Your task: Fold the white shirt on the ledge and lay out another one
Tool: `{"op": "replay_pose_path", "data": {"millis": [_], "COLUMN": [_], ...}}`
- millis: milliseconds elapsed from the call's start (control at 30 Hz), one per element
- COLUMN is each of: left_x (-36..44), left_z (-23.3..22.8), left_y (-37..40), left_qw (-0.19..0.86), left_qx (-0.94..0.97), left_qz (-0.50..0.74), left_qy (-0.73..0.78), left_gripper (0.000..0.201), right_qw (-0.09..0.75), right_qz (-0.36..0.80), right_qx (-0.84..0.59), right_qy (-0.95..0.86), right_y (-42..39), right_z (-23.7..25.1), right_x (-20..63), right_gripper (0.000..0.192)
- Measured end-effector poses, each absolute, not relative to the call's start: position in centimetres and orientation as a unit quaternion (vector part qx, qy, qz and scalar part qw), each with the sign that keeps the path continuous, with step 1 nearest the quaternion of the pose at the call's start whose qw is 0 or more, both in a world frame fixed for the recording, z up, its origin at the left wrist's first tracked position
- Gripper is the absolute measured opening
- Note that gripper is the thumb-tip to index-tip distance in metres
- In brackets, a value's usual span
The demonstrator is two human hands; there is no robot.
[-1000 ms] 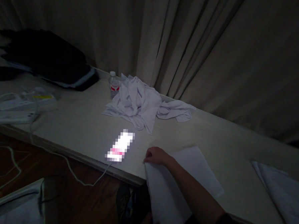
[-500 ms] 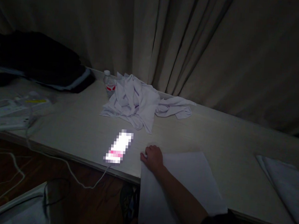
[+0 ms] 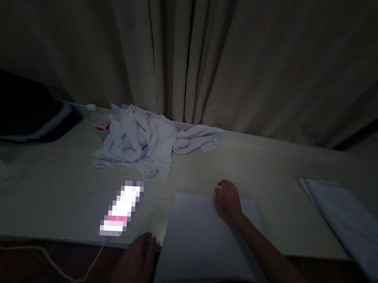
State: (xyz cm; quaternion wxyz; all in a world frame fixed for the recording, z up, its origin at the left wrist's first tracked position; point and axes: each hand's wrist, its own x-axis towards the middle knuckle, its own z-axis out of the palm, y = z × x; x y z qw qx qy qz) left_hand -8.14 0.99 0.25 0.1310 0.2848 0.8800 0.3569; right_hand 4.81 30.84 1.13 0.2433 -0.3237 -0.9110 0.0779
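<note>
On the pale wooden desk (image 3: 270, 162), the right hand (image 3: 228, 198) has slid from the folded white cloth's (image 3: 196, 239) left corner to its far edge, fingers curled and pressing; the left hand (image 3: 138, 257) now arrives at the near-left corner, fingers loose.

1. Dim room, little light overall; brightest patch a glow on the pale bench (image 3: 270, 162) near its front edge.
2. Heavy beige curtain (image 3: 212, 54) in deep vertical folds across the whole back, down to the far edge of the bench.
3. Long, light wood-grain bench across the view from left to right.
4. Dark wooden floor (image 3: 27, 264) below the front edge at lower left, crossed by a thin white cable (image 3: 52, 259).
</note>
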Motion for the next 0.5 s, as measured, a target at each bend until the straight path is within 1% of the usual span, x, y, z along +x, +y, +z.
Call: {"op": "replay_pose_path", "data": {"millis": [67, 133, 200, 300, 400, 500], "left_x": [-8.5, -8.3, -7.9, -7.6, -7.9, -8.5], "left_z": [0.5, 0.0, -1.1, -3.1, -4.2, -4.2], "left_y": [4.8, 9.2, 12.8, 15.0, 14.6, 15.0], "left_qw": [0.043, -0.038, -0.075, -0.083, -0.074, -0.062], "left_qx": [0.423, 0.551, 0.603, 0.607, 0.599, 0.598], "left_qz": [0.313, 0.247, 0.175, 0.109, 0.088, 0.075], "left_qy": [0.849, 0.796, 0.775, 0.783, 0.792, 0.795], "left_gripper": [0.039, 0.040, 0.045, 0.056, 0.066, 0.069], "right_qw": [0.228, 0.190, 0.149, 0.115, 0.098, 0.082], "right_qz": [0.054, 0.032, 0.020, 0.022, 0.035, 0.046], "right_qx": [-0.304, -0.294, -0.295, -0.305, -0.315, -0.319], "right_qy": [-0.923, -0.936, -0.944, -0.945, -0.943, -0.943], "right_y": [31.9, 32.3, 32.2, 31.9, 32.0, 33.0], "right_z": [-0.1, -1.6, -2.8, -3.9, -4.3, -4.3], "right_x": [9.0, 12.1, 13.9, 14.9, 15.0, 14.2], "right_gripper": [0.036, 0.042, 0.048, 0.056, 0.060, 0.064]}}
